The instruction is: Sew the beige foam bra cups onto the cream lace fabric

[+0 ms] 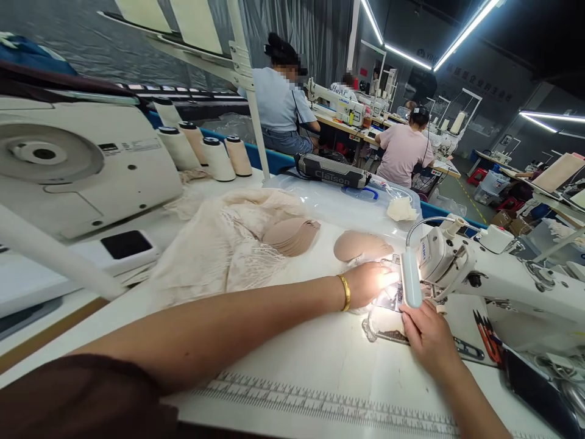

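Observation:
My left hand (371, 284) lies palm down beside the needle area of a white sewing machine (498, 274), its fingers stretched toward the lit plate; glare washes out the fingertips. A tan moulded cup pad (361, 245) lies just beyond that hand. My right hand (430, 332) is at the near side of the needle area, thumb and fingers at the edge of a small pale fabric piece (387, 321), seeming to pinch it. A pale lamp head (411, 280) on a bendy neck hides the needle and some fingertips.
Cream lace fabric (228, 244) and stacked tan cup pads (292, 236) lie left of my hands. A ruler strip (320, 399) runs along the front edge. Orange-handled snips (488, 338) and a dark phone (542, 390) lie right. Thread cones (218, 160) stand back left; co-workers sit beyond.

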Available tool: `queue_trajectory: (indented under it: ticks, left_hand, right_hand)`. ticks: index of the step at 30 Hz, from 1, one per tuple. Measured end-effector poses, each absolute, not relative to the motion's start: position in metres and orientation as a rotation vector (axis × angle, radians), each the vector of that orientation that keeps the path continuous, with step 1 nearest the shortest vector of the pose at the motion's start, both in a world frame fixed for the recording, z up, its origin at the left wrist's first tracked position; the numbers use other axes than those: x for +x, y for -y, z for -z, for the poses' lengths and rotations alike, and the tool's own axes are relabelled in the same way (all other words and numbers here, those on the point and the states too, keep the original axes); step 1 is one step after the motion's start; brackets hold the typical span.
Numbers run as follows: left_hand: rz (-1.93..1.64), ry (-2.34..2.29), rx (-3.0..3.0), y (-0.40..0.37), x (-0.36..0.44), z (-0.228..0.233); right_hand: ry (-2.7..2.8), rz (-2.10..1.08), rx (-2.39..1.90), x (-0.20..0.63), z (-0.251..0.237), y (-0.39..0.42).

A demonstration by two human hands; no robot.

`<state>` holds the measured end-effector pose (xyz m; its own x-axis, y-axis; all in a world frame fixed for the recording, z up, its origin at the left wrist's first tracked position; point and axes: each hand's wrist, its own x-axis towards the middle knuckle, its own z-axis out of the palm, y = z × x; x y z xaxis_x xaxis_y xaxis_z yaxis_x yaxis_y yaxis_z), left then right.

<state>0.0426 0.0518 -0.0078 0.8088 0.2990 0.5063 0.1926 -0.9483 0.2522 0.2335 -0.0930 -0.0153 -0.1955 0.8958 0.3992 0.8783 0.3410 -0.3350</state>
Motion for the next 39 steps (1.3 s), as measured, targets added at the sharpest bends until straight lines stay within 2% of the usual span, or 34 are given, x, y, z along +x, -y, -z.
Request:
queue_trajectory:
  ticks: [5, 8, 11, 13, 14, 17, 19, 21, 25, 31, 35, 39]
  left_hand:
    - [-0.791, -0.139, 2.728, -0.02, -0.003, 0.0]
    - [-0.842, -0.283, 2.667, -0.007, -0.037, -0.002]
    - [-0.955, -0.823, 2.513, 0.006, -0.065, -0.009]
    - [-0.964, -0.995, 2.192, 0.024, -0.077, -0.017]
    - [-0.899, -0.977, 1.987, 0.037, -0.079, -0.02]
    - [-0.319, -0.607, 1.205, 0.078, -0.071, -0.025]
    - [-0.357, -0.57, 0.768, 0.094, -0.058, -0.023]
    - [-0.589, -0.604, 0.578, 0.095, -0.046, -0.019]
    - [-0.886, -0.699, 0.539, 0.074, -0.032, -0.019]
    - [-0.718, -0.683, 0.439, 0.068, -0.025, -0.028]
    - [-0.871, -0.635, 0.794, 0.07, -0.026, -0.026]
    - [-0.96, -0.897, 1.114, 0.064, -0.027, -0.021]
  right_hand:
    - [1.469, -0.925, -1.44, 0.197, 0.008, 0.102]
    - [1.12, -1.137, -1.28, 0.17, 0.002, 0.11]
    - [0.92, -1.113, -1.239, 0.153, -0.003, 0.116]
    - [0.862, -1.108, -1.228, 0.148, -0.005, 0.118]
    - [0.844, -1.107, -1.224, 0.146, -0.005, 0.119]
    - [0.797, -1.083, -1.206, 0.135, -0.002, 0.126]
    - [0.768, -1.034, -1.2, 0.125, 0.005, 0.135]
    - [0.773, -1.009, -1.199, 0.116, 0.015, 0.149]
    - [0.845, -1.066, -1.206, 0.11, 0.031, 0.171]
    - [0.804, -0.907, -1.337, 0.119, 0.028, 0.17]
    - [0.769, -0.89, -1.315, 0.121, 0.031, 0.168]
    - [0.842, -0.77, -1.338, 0.124, 0.038, 0.17]
